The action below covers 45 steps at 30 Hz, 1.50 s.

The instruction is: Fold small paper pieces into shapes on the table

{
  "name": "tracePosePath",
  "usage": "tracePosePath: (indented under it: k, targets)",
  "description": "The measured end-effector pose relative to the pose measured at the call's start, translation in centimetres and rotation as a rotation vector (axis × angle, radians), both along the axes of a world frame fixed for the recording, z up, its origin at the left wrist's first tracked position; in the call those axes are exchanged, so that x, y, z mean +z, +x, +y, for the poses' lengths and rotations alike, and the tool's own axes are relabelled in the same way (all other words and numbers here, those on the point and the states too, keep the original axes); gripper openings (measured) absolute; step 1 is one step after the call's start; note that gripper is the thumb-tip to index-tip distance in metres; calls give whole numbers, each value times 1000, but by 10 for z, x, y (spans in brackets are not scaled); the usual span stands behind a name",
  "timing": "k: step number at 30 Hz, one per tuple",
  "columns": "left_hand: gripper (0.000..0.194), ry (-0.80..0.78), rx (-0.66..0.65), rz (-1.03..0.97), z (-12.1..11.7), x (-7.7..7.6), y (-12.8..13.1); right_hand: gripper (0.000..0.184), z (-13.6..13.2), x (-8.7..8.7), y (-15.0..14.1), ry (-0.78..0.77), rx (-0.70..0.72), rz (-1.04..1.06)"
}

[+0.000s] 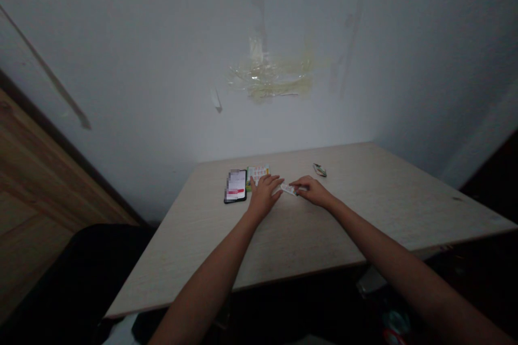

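Observation:
My left hand lies with its fingers stretched out and apart, partly over a printed card with green edges and rows of small pictures. Its fingertips come close to a small white printed slip; whether they touch it I cannot tell. From the other side, my right hand pinches the right end of that slip between thumb and fingers. Left of the card lies a smartphone in a dark case, its screen lit.
A small crumpled wrapper lies toward the back right of the pale wooden table. Behind the table rises a grey-white wall with peeling clear tape. A dark chair-like shape stands at the left, beside wooden panelling.

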<state>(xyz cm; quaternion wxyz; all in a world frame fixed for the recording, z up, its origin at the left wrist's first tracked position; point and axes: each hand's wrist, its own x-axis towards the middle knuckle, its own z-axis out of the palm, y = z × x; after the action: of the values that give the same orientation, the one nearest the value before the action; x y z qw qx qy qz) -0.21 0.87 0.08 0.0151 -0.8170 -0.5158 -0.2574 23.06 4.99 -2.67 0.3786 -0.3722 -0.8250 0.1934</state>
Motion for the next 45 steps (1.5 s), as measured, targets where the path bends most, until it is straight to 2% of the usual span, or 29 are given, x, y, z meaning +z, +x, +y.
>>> tracePosePath:
  k: [5, 11, 13, 18, 21, 27, 35, 40, 45]
  targets:
    - [27, -10, -95, 35, -2, 2, 1, 27, 2, -4, -2, -26, -36, 24]
    - [20, -52, -93, 2, -3, 3, 4, 24, 0, -2, -4, -128, -56, 118]
    - [21, -69, -63, -46, -2, 2, 4, 28, 1, -2, -5, -208, -43, 191]
    - [21, -87, -1, -219, 0, -2, 8, 53, 5, -5, -6, -380, -26, 432]
    - [20, -114, 46, -331, 1, -3, 12, 57, 6, -5, -7, -430, -4, 494]
    - [17, -153, 36, -441, -1, -3, 19, 34, 1, 0, -13, -408, -18, 397]
    - [16, -174, 57, -401, 1, -6, 20, 36, -3, 5, -16, -450, 2, 423]
    - [15, -160, 17, -404, 3, -11, 18, 38, -5, 6, -16, -466, 61, 442]
    - [13, -140, 34, -435, 6, -11, 19, 36, -2, 4, -15, -468, 65, 367]
